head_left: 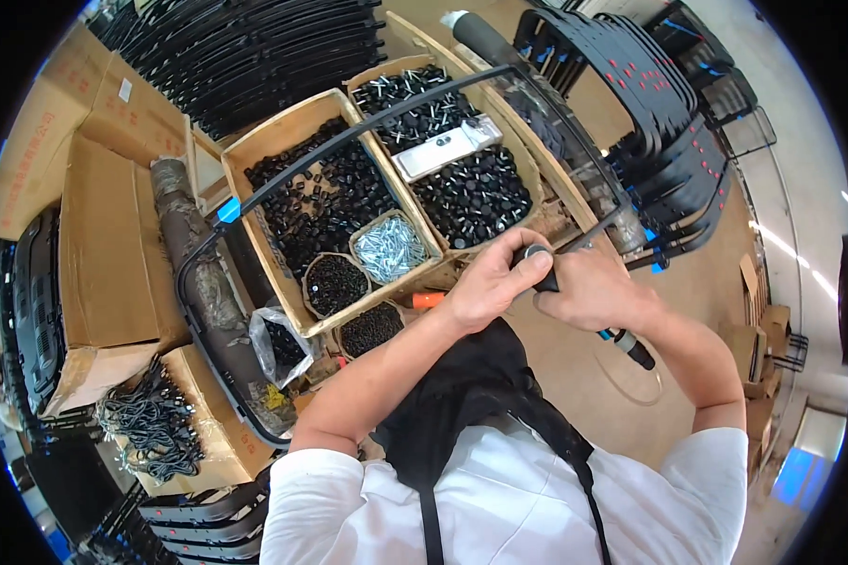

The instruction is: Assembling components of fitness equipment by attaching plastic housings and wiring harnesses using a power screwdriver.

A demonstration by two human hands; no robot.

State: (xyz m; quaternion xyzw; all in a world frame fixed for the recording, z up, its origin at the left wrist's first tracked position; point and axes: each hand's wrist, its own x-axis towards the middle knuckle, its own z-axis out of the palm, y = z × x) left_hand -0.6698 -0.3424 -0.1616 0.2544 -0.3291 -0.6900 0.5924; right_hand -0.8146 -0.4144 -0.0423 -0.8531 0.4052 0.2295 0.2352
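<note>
My left hand (495, 282) is closed, thumb and fingers pinched round a small black round-ended part (539, 252). Close beside it, my right hand (589, 290) is wrapped round a black cylindrical tool (636, 352) with a blue band, whose lower end sticks out below the hand. The fingers hide most of its grip. A large black tubular frame (386, 115) arches over the bins, and one side of it comes down to my hands. Exactly where the part meets the frame or the tool is hidden by my fingers.
A wooden bin (297, 113) of small black parts holds a tub of silvery screws (389, 249). Beside it, another bin (537, 179) holds black knobs and a white box (448, 151). Stacked black frames (622, 85), a cardboard box (113, 254) and bundled cables (160, 419) surround me.
</note>
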